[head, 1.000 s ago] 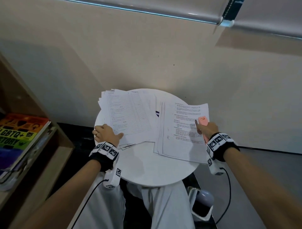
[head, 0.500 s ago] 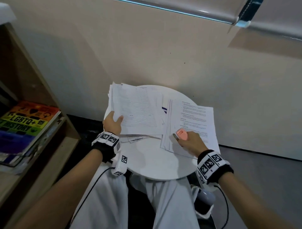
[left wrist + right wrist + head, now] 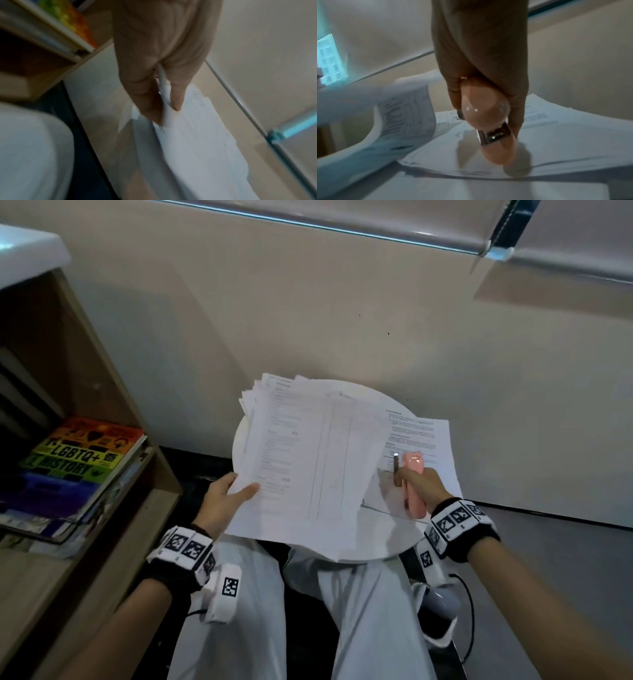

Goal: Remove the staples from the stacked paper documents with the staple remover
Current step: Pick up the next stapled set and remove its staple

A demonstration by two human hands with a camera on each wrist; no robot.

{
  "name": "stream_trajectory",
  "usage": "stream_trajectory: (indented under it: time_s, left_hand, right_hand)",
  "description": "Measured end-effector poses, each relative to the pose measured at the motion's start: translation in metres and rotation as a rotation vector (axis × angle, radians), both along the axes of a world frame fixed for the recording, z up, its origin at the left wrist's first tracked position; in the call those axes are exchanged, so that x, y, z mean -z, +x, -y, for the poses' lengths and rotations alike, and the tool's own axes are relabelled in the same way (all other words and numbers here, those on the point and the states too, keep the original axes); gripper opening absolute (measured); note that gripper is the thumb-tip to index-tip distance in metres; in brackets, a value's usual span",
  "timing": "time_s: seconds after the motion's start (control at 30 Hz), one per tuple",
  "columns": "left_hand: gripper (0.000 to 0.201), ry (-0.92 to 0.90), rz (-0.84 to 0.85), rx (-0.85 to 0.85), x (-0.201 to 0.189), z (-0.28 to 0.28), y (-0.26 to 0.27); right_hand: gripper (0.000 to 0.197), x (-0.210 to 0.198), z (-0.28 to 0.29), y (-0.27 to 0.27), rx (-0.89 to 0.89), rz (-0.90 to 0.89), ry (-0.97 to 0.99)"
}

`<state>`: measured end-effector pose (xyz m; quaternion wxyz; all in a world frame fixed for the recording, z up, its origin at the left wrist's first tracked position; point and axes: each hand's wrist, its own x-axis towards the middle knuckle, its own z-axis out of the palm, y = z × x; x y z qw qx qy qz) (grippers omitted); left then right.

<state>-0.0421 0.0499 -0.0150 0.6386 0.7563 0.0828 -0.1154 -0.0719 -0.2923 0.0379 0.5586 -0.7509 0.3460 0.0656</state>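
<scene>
My left hand (image 3: pixel 227 496) grips the near left corner of a thick stack of printed papers (image 3: pixel 301 460), thumb on top, and holds it raised off the round white table (image 3: pixel 394 546). The left wrist view shows the same stack (image 3: pixel 197 135) pinched between thumb and fingers (image 3: pixel 176 97). A second stack of papers (image 3: pixel 421 436) lies flat on the table's right side. My right hand (image 3: pixel 419 484) holds the pink staple remover (image 3: pixel 412 474) just above that stack. In the right wrist view the pink staple remover (image 3: pixel 486 108) shows its metal jaw end pointing down at the papers (image 3: pixel 556 135).
A wooden shelf (image 3: pixel 102 392) stands on the left with a rainbow-covered book (image 3: pixel 75 460) lying on it. A beige wall (image 3: pixel 342 320) runs close behind the table. My lap in white trousers (image 3: pixel 359 611) is under the table's near edge.
My left hand has lifted the left stack off the table and drawn it toward me. My right hand has turned the staple remover and moved it a little right over the flat stack.
</scene>
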Motion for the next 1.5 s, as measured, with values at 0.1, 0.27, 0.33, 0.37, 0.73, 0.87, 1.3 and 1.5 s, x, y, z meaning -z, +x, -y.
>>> stream_trajectory:
  time_s: [0.1, 0.27, 0.33, 0.37, 0.73, 0.87, 1.3, 1.5]
  left_hand:
    - [0.031, 0.466, 0.022, 0.117, 0.013, -0.001, 0.005]
    - [0.019, 0.561, 0.131, 0.069, 0.005, 0.013, 0.001]
    - [0.025, 0.577, 0.199, 0.053, 0.006, 0.012, 0.000]
    - [0.026, 0.606, 0.245, 0.054, 0.006, 0.013, 0.001]
    - [0.040, 0.654, 0.481, 0.097, 0.019, 0.011, -0.007]
    - [0.043, 0.678, 0.493, 0.103, 0.022, 0.009, -0.004]
    - [0.109, 0.267, 0.569, -0.035, -0.053, 0.013, 0.025]
    - [0.079, -0.105, 0.074, 0.395, -0.093, 0.017, 0.046]
  right_hand:
    - [0.009, 0.003, 0.001, -0.001, 0.063, -0.011, 0.044]
    - [0.009, 0.008, -0.002, -0.005, 0.022, 0.000, 0.009]
    - [0.008, 0.006, -0.004, -0.006, 0.021, 0.000, 0.007]
    - [0.008, 0.007, -0.004, -0.006, 0.019, -0.001, 0.004]
    - [0.076, 0.001, -0.017, 0.010, -0.092, 0.329, 0.059]
    - [0.074, -0.017, -0.035, 0.036, -0.537, 0.406, -0.562]
    - [0.034, -0.084, -0.064, 0.059, -0.807, 0.479, -0.725]
    - [0.021, -0.115, -0.047, 0.070, -0.617, 0.480, -0.409]
